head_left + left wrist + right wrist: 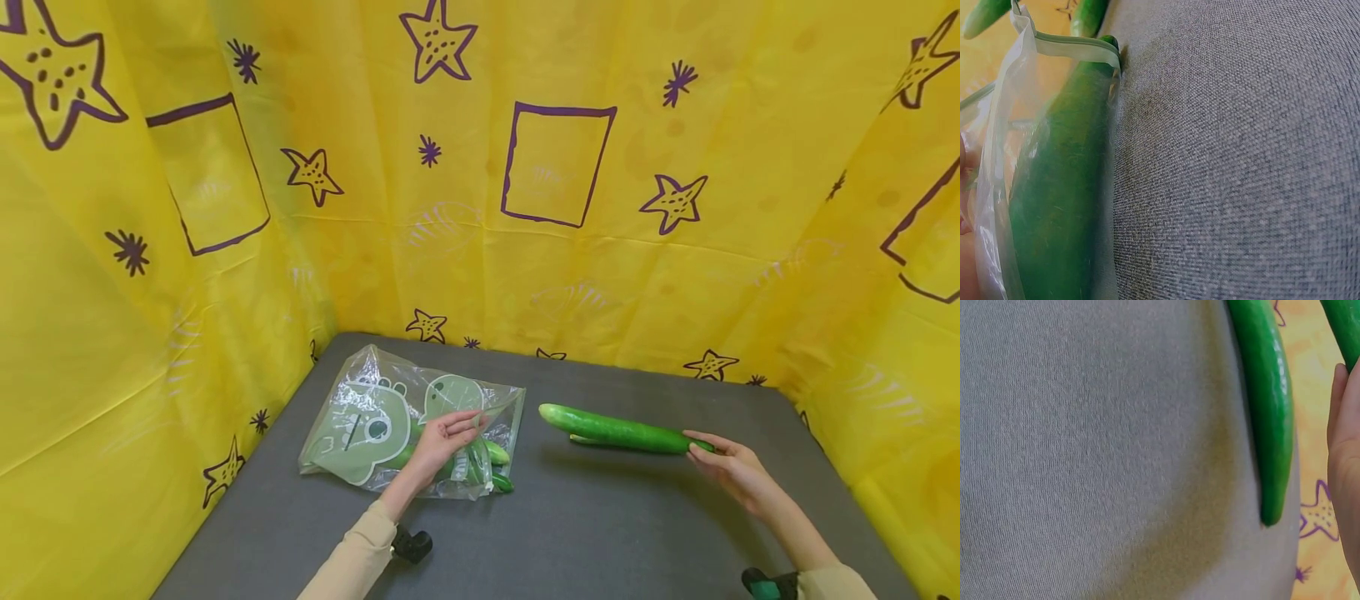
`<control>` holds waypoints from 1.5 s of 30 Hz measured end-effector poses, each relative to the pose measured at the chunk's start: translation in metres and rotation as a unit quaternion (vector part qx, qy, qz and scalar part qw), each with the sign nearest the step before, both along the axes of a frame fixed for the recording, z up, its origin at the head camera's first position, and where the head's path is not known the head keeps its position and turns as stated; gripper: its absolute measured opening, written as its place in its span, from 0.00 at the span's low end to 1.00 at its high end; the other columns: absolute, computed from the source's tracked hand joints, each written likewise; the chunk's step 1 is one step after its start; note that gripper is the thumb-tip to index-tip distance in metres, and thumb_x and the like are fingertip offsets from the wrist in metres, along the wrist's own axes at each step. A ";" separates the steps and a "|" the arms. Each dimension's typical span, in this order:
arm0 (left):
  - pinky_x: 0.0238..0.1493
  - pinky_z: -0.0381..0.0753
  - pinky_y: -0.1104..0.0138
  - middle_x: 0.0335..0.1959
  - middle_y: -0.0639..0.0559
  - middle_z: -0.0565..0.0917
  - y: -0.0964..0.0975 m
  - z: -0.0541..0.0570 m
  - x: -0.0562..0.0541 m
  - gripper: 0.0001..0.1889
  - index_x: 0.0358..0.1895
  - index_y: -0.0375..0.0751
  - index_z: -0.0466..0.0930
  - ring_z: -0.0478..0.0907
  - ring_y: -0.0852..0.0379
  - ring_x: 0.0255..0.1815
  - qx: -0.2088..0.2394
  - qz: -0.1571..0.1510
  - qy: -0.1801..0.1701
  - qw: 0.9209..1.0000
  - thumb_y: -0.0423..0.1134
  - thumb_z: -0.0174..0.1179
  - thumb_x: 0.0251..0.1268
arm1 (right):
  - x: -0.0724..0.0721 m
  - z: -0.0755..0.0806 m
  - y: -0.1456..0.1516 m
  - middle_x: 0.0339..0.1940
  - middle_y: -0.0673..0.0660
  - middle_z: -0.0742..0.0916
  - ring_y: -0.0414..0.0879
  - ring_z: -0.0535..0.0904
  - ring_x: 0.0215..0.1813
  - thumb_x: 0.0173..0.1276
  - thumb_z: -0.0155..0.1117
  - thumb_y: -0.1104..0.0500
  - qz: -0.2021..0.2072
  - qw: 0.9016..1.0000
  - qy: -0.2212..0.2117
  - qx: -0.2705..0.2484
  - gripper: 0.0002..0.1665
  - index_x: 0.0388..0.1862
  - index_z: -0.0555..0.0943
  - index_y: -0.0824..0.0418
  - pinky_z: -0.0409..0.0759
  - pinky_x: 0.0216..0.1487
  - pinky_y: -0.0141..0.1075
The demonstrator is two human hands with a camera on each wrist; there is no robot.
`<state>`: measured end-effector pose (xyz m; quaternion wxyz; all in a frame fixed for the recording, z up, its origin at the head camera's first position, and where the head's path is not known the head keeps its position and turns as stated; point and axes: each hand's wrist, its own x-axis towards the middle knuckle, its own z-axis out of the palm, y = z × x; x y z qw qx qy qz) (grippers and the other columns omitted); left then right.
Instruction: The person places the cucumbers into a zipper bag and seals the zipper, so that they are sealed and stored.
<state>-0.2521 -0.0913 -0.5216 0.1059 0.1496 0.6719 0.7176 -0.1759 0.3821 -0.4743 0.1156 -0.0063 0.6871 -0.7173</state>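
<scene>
My right hand (pixel 738 477) grips one end of a long green cucumber (pixel 622 432), thumb on the near side, its pale end pointing left toward the bag. Below and behind it lies a second cucumber (pixel 1269 419), seen whole-length in the right wrist view and mostly hidden in the head view. On the left is a clear plastic zip bag (pixel 341 450) printed with green cartoon figures. My left hand (pixel 438 446) pinches the upper film at the bag's open right side, holding it raised. Inside the bag lie cucumbers (pixel 1063 187), with a dark tip right at the opening.
A dark grey cloth-covered table (pixel 600 525) lies under everything. Yellow curtains (pixel 480 275) with purple stars and squares hang close along its back and sides. Black straps with small devices (pixel 412 544) sit at both wrists.
</scene>
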 end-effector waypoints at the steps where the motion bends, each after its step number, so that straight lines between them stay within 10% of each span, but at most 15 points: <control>1: 0.53 0.79 0.74 0.57 0.36 0.78 0.000 0.001 0.000 0.21 0.61 0.30 0.72 0.81 0.68 0.50 -0.002 0.001 -0.002 1.000 0.32 0.59 0.64 | 0.000 -0.001 -0.001 0.46 0.33 0.77 0.31 0.82 0.47 0.71 0.54 0.65 0.000 1.000 0.004 -0.005 0.18 0.45 0.83 0.43 0.79 0.53 0.26; 16: 0.52 0.80 0.73 0.57 0.37 0.78 0.001 0.001 0.001 0.22 0.61 0.31 0.72 0.81 0.67 0.49 -0.006 0.009 -0.006 1.000 0.31 0.59 0.63 | -0.004 -0.020 -0.039 0.37 0.43 0.79 0.32 0.83 0.44 0.66 0.62 0.63 -0.054 0.997 -0.013 0.057 0.15 0.51 0.82 0.52 0.80 0.54 0.32; 22: 0.51 0.80 0.74 0.55 0.39 0.79 0.002 0.000 0.001 0.22 0.60 0.30 0.73 0.82 0.67 0.49 -0.004 0.011 0.001 1.000 0.33 0.60 0.63 | -0.007 -0.023 -0.054 0.49 0.49 0.74 0.32 0.83 0.44 0.66 0.63 0.63 -0.067 0.995 -0.016 0.075 0.24 0.60 0.75 0.69 0.80 0.56 0.35; 31: 0.50 0.80 0.75 0.56 0.36 0.78 0.002 -0.001 0.001 0.22 0.60 0.29 0.72 0.82 0.65 0.50 -0.017 0.016 0.003 1.000 0.32 0.60 0.64 | -0.011 -0.029 -0.075 0.23 0.49 0.78 0.33 0.84 0.42 0.64 0.63 0.65 -0.080 0.994 -0.017 0.066 0.27 0.61 0.72 0.74 0.81 0.53 0.34; 45: 0.50 0.80 0.76 0.56 0.36 0.78 0.001 0.000 0.001 0.22 0.61 0.29 0.72 0.81 0.70 0.47 -0.010 0.016 -0.001 1.000 0.31 0.60 0.63 | -0.022 -0.042 -0.106 0.42 0.48 0.82 0.33 0.83 0.41 0.62 0.65 0.67 -0.100 0.993 -0.012 0.058 0.31 0.62 0.69 0.78 0.82 0.53 0.34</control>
